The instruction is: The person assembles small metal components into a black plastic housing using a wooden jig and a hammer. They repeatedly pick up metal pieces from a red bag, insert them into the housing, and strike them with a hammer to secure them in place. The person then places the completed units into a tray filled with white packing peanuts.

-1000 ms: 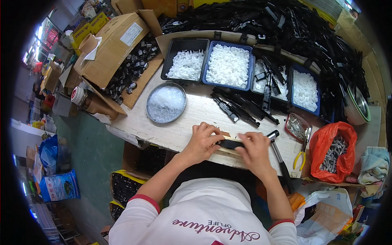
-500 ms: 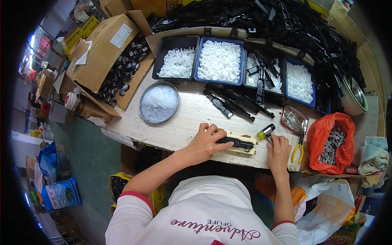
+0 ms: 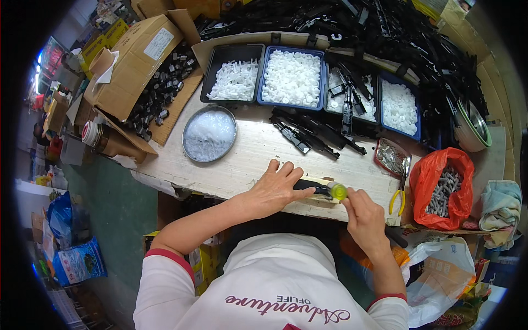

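Observation:
My left hand (image 3: 272, 190) presses a long black plastic part (image 3: 314, 185) into a cream-coloured holder (image 3: 313, 198) at the table's front edge, its fingers on the part's left end. In my right hand (image 3: 364, 217) is a small mallet (image 3: 338, 191) with a clear yellow-green face. Its head is over the right end of the black part; whether they touch I cannot tell. The dark handle sticks out below my palm. Beyond the holder lie several long black parts (image 3: 313, 135). Yellow-handled pliers (image 3: 398, 199) rest to the right of my right hand.
Trays of white plastic pieces (image 3: 291, 78) line the back, with a heap of black parts (image 3: 385, 27) behind. A round dish (image 3: 209, 133) of clear pieces stands left, near a cardboard box (image 3: 135, 66). Right are a red dish of pins (image 3: 390, 158) and a red bag (image 3: 463, 192) of grey pieces.
My right hand has picked the mallet up off the table and swung it left over the black part. My left hand stays on the part. The whole view has shifted slightly.

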{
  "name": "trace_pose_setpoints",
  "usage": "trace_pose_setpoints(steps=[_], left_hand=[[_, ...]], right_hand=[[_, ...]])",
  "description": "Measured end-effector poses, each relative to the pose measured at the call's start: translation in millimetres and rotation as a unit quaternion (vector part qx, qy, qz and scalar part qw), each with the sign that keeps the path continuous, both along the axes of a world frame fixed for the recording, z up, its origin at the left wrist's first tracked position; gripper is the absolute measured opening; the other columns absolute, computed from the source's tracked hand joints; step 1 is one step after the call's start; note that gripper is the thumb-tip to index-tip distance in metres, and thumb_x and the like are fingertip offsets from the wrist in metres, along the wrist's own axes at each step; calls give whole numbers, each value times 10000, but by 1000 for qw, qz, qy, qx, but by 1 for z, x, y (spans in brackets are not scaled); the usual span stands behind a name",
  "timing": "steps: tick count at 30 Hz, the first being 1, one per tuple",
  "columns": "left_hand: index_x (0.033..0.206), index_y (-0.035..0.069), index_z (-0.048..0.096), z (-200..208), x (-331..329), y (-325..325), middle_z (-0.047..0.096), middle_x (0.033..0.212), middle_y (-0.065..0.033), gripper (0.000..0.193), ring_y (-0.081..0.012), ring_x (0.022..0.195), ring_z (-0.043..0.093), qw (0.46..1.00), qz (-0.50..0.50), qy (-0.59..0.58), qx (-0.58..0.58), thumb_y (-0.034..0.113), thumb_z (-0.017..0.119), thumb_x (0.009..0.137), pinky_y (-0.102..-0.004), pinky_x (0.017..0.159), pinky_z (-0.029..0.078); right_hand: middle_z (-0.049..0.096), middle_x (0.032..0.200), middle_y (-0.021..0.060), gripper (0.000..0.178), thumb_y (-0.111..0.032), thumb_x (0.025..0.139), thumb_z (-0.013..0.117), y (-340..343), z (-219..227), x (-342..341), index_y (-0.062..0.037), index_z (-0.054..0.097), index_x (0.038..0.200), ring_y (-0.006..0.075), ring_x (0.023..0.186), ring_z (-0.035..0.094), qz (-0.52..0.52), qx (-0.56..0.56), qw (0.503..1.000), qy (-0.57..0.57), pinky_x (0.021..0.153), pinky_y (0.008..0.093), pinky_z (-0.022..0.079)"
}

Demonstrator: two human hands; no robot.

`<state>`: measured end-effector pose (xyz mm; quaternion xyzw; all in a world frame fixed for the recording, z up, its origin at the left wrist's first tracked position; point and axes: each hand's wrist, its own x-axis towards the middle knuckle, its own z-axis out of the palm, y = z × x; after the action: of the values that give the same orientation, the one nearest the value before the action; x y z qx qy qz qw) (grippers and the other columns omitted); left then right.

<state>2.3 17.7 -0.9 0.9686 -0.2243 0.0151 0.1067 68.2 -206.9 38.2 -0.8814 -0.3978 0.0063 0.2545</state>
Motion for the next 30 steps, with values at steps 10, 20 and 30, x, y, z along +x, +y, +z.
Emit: trace_pose_setpoints(steps=[10, 20, 30], left_hand=[[1119, 235, 582, 4, 3, -3, 446, 917, -101, 465, -252, 887, 418, 1000, 7, -3, 9, 45, 577, 695, -370, 706, 313], [1146, 74, 514, -9, 4, -4, 483, 873, -78, 617, -263, 818, 439, 986, 91, 2, -137, -67, 599, 552, -337, 660, 421], [1256, 12, 371, -12, -4, -7, 513, 831, -106, 695, -273, 762, 449, 957, 158, -57, -235, -114, 572, 603, -351, 669, 412]], right_hand=[[531, 661, 96, 125, -155, 808, 556, 12, 6, -1, -39, 517, 833, 291, 540, 566, -2, -19, 999, -39, 450, 390, 426], [570, 694, 108, 146, -166, 825, 534, 9, -3, 5, -22, 520, 841, 317, 577, 572, 19, -89, 996, 7, 485, 391, 437], [573, 665, 128, 137, -161, 839, 524, 53, -6, 9, -32, 514, 793, 313, 545, 568, 28, -133, 990, 25, 468, 387, 443]])
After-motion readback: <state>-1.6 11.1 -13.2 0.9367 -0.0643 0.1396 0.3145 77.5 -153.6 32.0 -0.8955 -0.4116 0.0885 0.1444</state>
